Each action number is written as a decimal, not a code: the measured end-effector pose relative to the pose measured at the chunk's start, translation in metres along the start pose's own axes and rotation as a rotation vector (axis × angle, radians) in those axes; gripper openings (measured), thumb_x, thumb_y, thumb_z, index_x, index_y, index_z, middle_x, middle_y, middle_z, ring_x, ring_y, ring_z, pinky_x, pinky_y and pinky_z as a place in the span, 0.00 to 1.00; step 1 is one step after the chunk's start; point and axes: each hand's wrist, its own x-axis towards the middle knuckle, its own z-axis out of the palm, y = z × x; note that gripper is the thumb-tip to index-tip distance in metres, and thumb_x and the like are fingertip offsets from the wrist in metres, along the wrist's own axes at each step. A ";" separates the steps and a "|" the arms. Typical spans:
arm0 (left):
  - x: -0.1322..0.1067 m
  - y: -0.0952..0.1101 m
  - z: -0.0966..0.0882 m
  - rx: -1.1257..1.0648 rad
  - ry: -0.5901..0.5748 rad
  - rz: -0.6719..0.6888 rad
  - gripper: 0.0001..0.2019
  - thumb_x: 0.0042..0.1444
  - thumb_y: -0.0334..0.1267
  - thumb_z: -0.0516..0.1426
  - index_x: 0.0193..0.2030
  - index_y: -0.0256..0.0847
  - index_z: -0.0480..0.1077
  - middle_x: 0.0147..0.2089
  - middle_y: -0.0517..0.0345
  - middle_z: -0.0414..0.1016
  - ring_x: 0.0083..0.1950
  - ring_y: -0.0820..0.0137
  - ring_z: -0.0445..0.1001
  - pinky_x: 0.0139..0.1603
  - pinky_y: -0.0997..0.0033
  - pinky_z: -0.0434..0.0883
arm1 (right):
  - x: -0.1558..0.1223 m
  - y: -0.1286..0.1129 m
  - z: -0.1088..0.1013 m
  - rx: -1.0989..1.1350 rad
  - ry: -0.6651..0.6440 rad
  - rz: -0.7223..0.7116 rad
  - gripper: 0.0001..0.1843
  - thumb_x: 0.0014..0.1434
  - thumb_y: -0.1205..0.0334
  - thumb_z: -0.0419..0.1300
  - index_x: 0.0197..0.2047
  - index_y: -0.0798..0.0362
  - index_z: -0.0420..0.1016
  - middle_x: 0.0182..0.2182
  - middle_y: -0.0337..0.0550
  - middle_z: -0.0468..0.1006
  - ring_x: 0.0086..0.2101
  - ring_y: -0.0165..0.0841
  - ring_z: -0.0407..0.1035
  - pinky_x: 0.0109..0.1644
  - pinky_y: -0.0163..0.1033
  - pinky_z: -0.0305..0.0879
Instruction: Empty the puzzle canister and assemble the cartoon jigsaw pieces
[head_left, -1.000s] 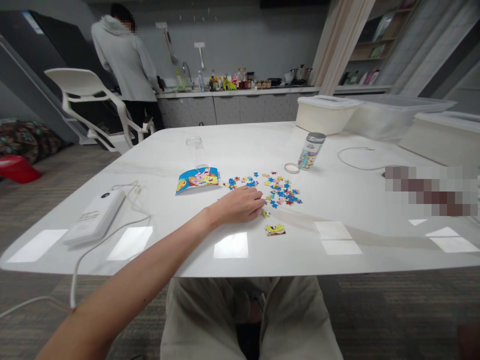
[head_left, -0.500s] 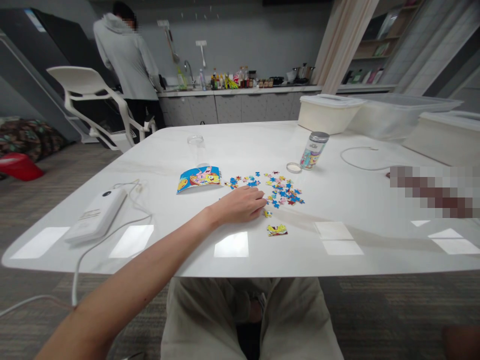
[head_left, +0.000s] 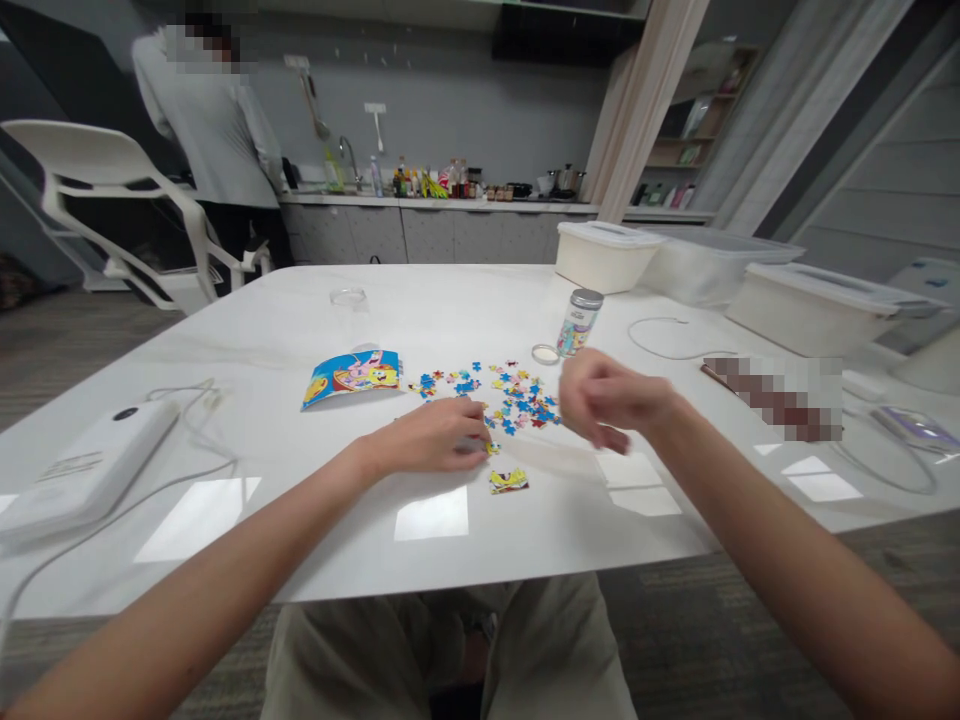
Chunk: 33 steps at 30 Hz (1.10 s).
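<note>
Blue jigsaw pieces edge the left hand and right hand, fingers curled together.

The jigsaw pieces are mostly blue, yellow and pink.

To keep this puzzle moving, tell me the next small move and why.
Probably slide the yellow puzzle piece down to the joined yellow section. The left hand is right beside that piece, which lies just off the loose pieces and close to the section. The right hand is raised off the table.
</note>
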 end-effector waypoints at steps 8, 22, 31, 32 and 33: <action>0.004 0.007 0.009 -0.140 0.023 -0.204 0.04 0.59 0.36 0.57 0.38 0.40 0.73 0.40 0.56 0.72 0.39 0.70 0.72 0.41 0.70 0.69 | 0.034 0.035 0.027 -0.278 0.275 -0.042 0.15 0.61 0.58 0.54 0.28 0.56 0.77 0.16 0.34 0.66 0.19 0.25 0.56 0.24 0.32 0.52; 0.009 0.012 0.015 -0.344 0.176 -0.287 0.03 0.60 0.34 0.56 0.35 0.41 0.69 0.33 0.62 0.75 0.32 0.75 0.70 0.34 0.74 0.67 | 0.022 0.032 0.038 -0.298 0.159 -0.048 0.08 0.58 0.61 0.58 0.35 0.54 0.77 0.21 0.35 0.70 0.23 0.27 0.61 0.29 0.34 0.56; 0.011 0.017 0.014 -0.403 0.231 -0.286 0.07 0.59 0.38 0.59 0.31 0.40 0.69 0.28 0.64 0.73 0.28 0.76 0.68 0.31 0.75 0.64 | 0.019 0.032 0.034 -0.037 0.038 -0.037 0.07 0.58 0.58 0.61 0.36 0.53 0.73 0.32 0.41 0.78 0.31 0.29 0.68 0.33 0.35 0.63; 0.011 0.018 0.014 -0.371 0.216 -0.275 0.06 0.58 0.37 0.59 0.31 0.40 0.69 0.27 0.64 0.72 0.28 0.76 0.67 0.31 0.75 0.64 | 0.019 0.031 0.032 -0.026 0.028 -0.024 0.07 0.58 0.59 0.61 0.36 0.53 0.74 0.32 0.41 0.78 0.31 0.29 0.69 0.33 0.35 0.63; 0.010 0.018 0.013 -0.333 0.195 -0.262 0.06 0.58 0.37 0.59 0.31 0.40 0.68 0.28 0.64 0.71 0.28 0.76 0.67 0.31 0.75 0.63 | 0.019 0.032 0.030 -0.025 0.020 -0.010 0.06 0.57 0.61 0.61 0.36 0.54 0.74 0.31 0.40 0.78 0.30 0.29 0.69 0.33 0.35 0.63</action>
